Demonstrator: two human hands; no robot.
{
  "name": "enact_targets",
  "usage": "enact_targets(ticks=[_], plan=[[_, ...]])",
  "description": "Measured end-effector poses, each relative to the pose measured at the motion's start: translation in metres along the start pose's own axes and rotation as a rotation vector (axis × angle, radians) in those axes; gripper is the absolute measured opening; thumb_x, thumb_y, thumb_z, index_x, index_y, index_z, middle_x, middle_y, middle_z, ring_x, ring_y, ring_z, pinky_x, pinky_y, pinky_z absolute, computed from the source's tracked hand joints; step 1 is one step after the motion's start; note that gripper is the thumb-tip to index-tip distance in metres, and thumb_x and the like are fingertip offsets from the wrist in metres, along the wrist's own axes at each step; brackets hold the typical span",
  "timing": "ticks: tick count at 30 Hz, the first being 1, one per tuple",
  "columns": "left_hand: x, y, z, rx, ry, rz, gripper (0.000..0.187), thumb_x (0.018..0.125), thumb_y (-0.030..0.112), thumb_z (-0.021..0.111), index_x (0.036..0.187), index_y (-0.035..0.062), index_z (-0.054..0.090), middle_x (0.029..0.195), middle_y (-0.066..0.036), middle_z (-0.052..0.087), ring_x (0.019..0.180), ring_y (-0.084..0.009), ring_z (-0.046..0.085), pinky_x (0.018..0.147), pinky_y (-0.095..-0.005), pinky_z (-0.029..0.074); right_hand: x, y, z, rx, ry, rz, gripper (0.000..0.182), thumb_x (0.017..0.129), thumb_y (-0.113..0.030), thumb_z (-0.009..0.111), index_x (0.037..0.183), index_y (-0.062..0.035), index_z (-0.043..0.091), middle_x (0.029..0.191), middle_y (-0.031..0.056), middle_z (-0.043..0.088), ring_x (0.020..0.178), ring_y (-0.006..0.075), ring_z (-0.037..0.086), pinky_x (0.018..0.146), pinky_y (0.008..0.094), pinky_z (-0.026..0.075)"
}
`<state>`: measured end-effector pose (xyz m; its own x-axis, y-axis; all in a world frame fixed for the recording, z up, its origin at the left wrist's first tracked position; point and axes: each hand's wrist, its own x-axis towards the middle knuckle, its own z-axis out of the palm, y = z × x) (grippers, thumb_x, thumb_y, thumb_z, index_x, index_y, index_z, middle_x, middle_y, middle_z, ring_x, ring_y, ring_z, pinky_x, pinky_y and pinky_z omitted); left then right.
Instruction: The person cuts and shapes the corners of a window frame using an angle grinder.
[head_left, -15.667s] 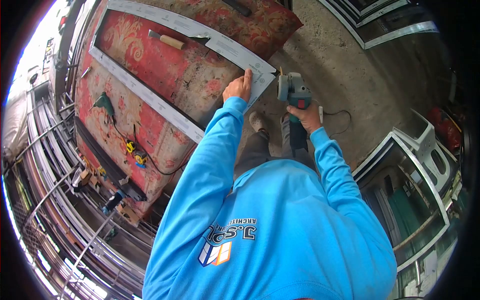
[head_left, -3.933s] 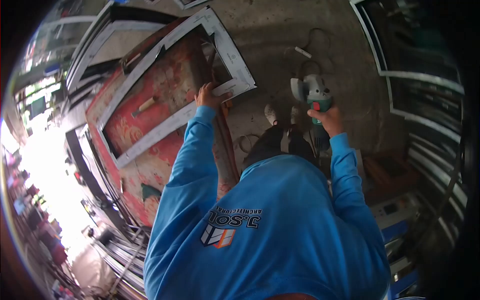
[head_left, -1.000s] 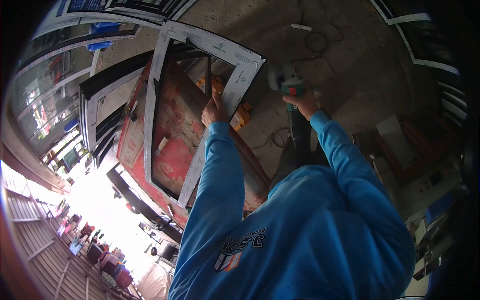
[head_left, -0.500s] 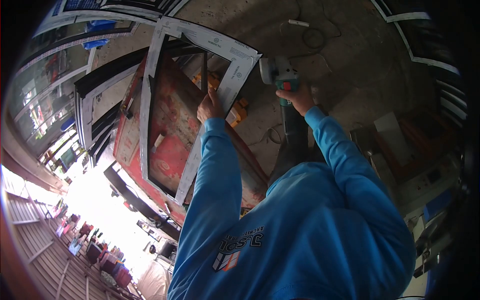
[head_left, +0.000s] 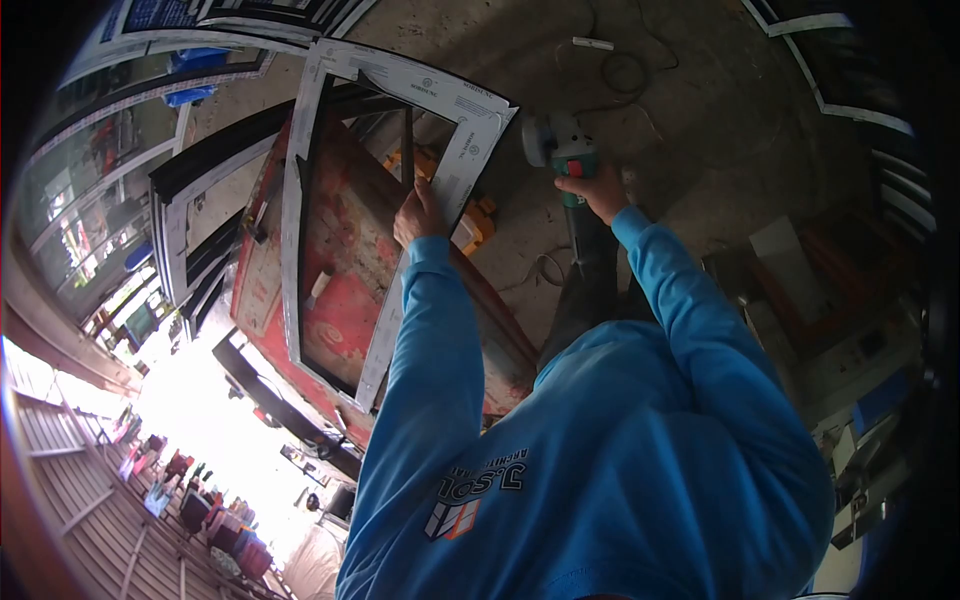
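My left hand [head_left: 418, 215] is closed around the near side bar of a window frame [head_left: 300, 230]. Printed white protective film covers much of this frame, and black edging shows along it. It rests over a worn red tabletop [head_left: 345, 240]. My right hand [head_left: 598, 192] grips a green angle grinder [head_left: 570, 163] by its body, with the thumb near a red switch. The grinder's pale guard or disc end faces the frame's far right corner, with a small gap between them. Part of the grinder body is hidden by my fingers.
A brush-like tool [head_left: 321, 282] lies on the red tabletop. Yellow-orange tools [head_left: 476, 226] sit beneath and beside the frame. Cable [head_left: 625, 75] coils on the concrete floor near a white power strip [head_left: 593, 43]. More frames [head_left: 175, 235] lean at the left; others stand at the right.
The grinder has shifted slightly right and down, away from the frame's corner. The frame has moved very slightly left, still held by my left hand.
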<state>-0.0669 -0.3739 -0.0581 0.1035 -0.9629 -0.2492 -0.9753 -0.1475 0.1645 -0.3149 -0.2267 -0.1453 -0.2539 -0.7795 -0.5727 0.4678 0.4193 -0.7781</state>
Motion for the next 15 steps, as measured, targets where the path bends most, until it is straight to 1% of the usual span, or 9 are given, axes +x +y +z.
enact_targets(ticks=[4,6,10,13,15], plan=[[-0.001,-0.001,0.000,-0.007,0.011,-0.004,0.064,0.100,0.058,0.032,0.106,0.0127,0.075,0.092,-0.020,0.072,0.095,-0.0401,0.067,0.084,-0.0498,0.051,-0.007,-0.004,-0.001,-0.021,-0.013,-0.015,0.041,0.072,-0.020,0.085,0.105,-0.0031,0.067,0.097,0.0048,0.069,0.087,0.0145,0.064,0.080,0.0328,0.053],[-0.002,-0.001,0.000,-0.009,0.009,0.000,0.064,0.100,0.058,0.032,0.106,0.0125,0.075,0.092,-0.020,0.072,0.095,-0.0401,0.067,0.084,-0.0498,0.051,-0.007,-0.005,0.003,0.061,-0.048,-0.007,0.041,0.072,-0.019,0.086,0.105,-0.0044,0.066,0.094,0.0028,0.067,0.085,0.0140,0.064,0.078,0.0318,0.052],[-0.003,0.001,0.000,-0.004,0.012,0.001,0.064,0.100,0.059,0.031,0.105,0.0123,0.075,0.092,-0.020,0.072,0.095,-0.0402,0.067,0.084,-0.0498,0.051,-0.003,-0.003,0.008,0.080,-0.053,-0.001,0.040,0.072,-0.019,0.086,0.104,-0.0043,0.066,0.095,0.0029,0.067,0.085,0.0138,0.064,0.078,0.0321,0.052],[-0.003,0.001,0.000,-0.006,0.009,-0.001,0.065,0.100,0.059,0.031,0.104,0.0121,0.075,0.092,-0.020,0.072,0.094,-0.0404,0.067,0.084,-0.0500,0.051,0.003,0.000,0.007,0.088,-0.029,0.025,0.040,0.071,-0.018,0.085,0.105,-0.0040,0.067,0.095,0.0046,0.068,0.085,0.0145,0.065,0.076,0.0329,0.053],[-0.002,0.000,0.001,-0.003,0.007,0.009,0.065,0.100,0.059,0.030,0.104,0.0118,0.075,0.092,-0.020,0.072,0.094,-0.0405,0.067,0.084,-0.0502,0.051,0.006,0.001,-0.002,0.022,-0.059,0.043,0.041,0.071,-0.019,0.085,0.104,-0.0040,0.067,0.095,0.0047,0.068,0.085,0.0146,0.065,0.076,0.0330,0.053]])
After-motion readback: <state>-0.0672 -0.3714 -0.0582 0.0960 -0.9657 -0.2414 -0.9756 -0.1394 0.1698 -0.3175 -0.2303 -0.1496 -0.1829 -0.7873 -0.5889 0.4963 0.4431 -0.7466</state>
